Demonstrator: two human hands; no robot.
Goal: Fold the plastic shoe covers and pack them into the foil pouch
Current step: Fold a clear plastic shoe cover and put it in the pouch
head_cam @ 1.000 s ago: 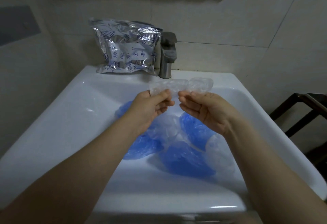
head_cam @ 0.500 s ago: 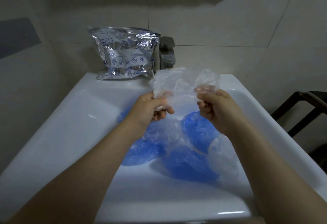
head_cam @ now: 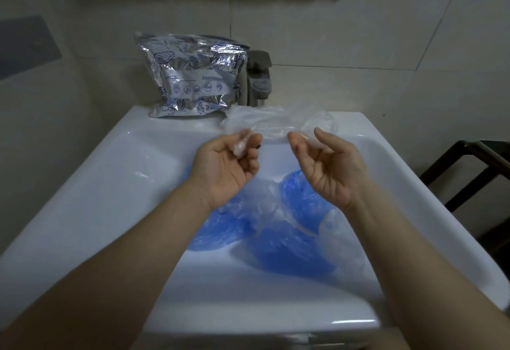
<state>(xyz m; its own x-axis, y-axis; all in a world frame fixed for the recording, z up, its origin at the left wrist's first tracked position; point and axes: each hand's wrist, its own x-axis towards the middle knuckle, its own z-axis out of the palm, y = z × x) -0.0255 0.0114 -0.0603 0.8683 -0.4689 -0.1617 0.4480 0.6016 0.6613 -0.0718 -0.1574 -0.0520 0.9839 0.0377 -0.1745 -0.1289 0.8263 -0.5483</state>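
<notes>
A clear plastic shoe cover [head_cam: 273,123] is stretched flat between my hands above the sink. My left hand [head_cam: 226,167], palm up, pinches its left end with curled fingers. My right hand [head_cam: 328,167], also palm up, pinches its right end between thumb and fingers. Below, several blue shoe covers [head_cam: 287,247] and clear ones [head_cam: 262,203] lie heaped in the basin. The silver foil pouch [head_cam: 190,76] with blue print stands on the sink's back ledge, leaning on the wall, left of the tap.
The white sink [head_cam: 110,184] fills the middle of the view. A metal tap [head_cam: 258,79] stands behind the held cover. Tiled walls close in behind and on the left. A dark wooden frame [head_cam: 474,173] stands to the right of the sink.
The cover was held up and spread half a second ago; it has come down and lies stretched lengthwise. Both hands have turned palm up and moved apart.
</notes>
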